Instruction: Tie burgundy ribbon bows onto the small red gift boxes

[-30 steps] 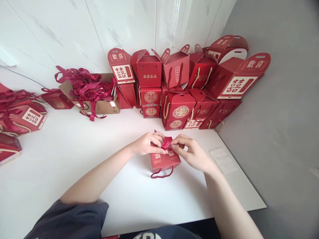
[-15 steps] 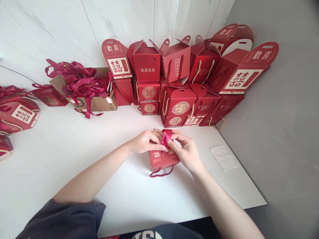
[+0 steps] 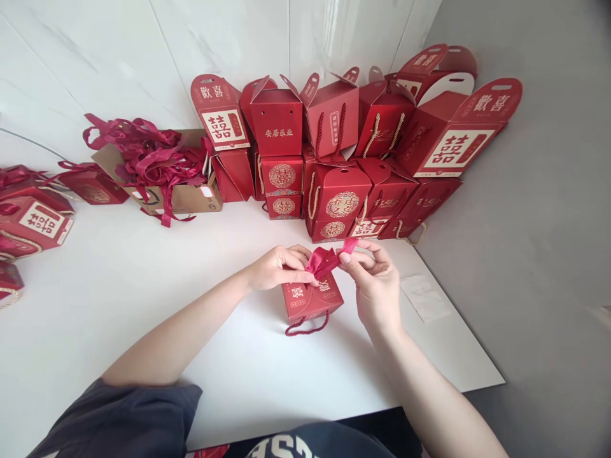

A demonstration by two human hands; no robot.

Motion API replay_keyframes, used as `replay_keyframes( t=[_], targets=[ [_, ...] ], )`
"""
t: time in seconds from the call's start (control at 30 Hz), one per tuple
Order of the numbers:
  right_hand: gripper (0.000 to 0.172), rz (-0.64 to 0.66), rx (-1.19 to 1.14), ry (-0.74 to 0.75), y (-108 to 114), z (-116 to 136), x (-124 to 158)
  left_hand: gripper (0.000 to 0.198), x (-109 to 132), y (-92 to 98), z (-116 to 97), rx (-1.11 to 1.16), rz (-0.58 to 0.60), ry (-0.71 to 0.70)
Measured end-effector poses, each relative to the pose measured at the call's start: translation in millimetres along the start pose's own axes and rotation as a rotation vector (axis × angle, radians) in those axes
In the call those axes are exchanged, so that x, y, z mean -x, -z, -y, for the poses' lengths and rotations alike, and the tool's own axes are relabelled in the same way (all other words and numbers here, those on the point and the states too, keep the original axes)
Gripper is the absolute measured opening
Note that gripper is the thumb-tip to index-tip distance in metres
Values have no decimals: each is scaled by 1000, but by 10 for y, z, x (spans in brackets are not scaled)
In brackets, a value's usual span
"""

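Observation:
A small red gift box (image 3: 312,304) with pale lettering rests on the white table, its dark red cord handle hanging toward me. At its top is a glossy crimson ribbon (image 3: 325,262), partly looped. My left hand (image 3: 281,266) pinches the ribbon at the box top, thumb pointing right. Off to the right and slightly above the box, my right hand (image 3: 375,277) grips the ribbon's other stretch between thumb and fingers. The ribbon spans the gap between both hands. My left fingers cover the far left part of the box.
Stacked red gift boxes (image 3: 338,197) line the back of the white table (image 3: 238,407). A cardboard box (image 3: 191,198) of loose crimson ribbons stands back left, with ribboned boxes (image 3: 35,222) farther left. A pale paper sheet (image 3: 424,298) lies right, near the grey wall.
My right hand has moved right and away from the box top, drawing the ribbon out. My left hand stays at the box, and more of the box lid shows.

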State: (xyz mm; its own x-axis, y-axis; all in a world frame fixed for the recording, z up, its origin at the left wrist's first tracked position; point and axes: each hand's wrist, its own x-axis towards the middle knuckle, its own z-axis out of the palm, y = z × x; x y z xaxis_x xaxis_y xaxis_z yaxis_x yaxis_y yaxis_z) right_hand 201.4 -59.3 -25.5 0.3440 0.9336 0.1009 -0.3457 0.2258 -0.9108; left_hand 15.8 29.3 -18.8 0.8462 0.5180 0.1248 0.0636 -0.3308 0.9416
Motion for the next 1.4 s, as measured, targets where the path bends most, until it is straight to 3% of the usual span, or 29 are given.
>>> replay_keyframes(
  t=[0.13, 0.23, 0.4, 0.5, 0.67, 0.77, 0.93, 1.07, 1.13, 1.23, 1.3, 1.4],
  targets=[
    [26, -58, 55, 181, -64, 67, 127, 21, -14, 19, -18, 19, 20, 12],
    [19, 13, 206, 362, -197, 79, 316, 25, -29, 26, -41, 37, 6, 29],
    [21, 519, 384, 799, -420, -16, 517, 43, -45, 20, -153, 5, 0, 107],
    [22, 693, 568, 954, -514, -102, 524, 42, -42, 32, -236, -14, 37, 121],
    [25, 838, 822, 949, -667, -219, 499, 36, -32, 63, -306, -29, 66, 155],
    [23, 910, 945, 1018, -750, -252, 480, 35, -37, 72, -294, -48, 72, 147],
    [23, 962, 998, 1037, -854, -194, 422, 38, -36, 70, -279, -80, 77, 94],
    [25, 1007, 1087, 1073, -932, -167, 379, 25, -13, 64, -295, -146, 74, 106],
    [26, 1055, 1085, 1090, -933, -152, 360, 20, -9, 66, -305, -186, 83, 93],
    [21, 1125, 886, 1071, -826, -41, 293, 30, -14, 76, -330, -247, 110, 69],
    [16, 1040, 720, 932, -677, 85, 187, 25, -15, 82, -350, -293, 117, 82],
    [12, 750, 692, 673, -395, 229, -71, 15, -4, 84, -362, -300, 82, 128]
  ],
)
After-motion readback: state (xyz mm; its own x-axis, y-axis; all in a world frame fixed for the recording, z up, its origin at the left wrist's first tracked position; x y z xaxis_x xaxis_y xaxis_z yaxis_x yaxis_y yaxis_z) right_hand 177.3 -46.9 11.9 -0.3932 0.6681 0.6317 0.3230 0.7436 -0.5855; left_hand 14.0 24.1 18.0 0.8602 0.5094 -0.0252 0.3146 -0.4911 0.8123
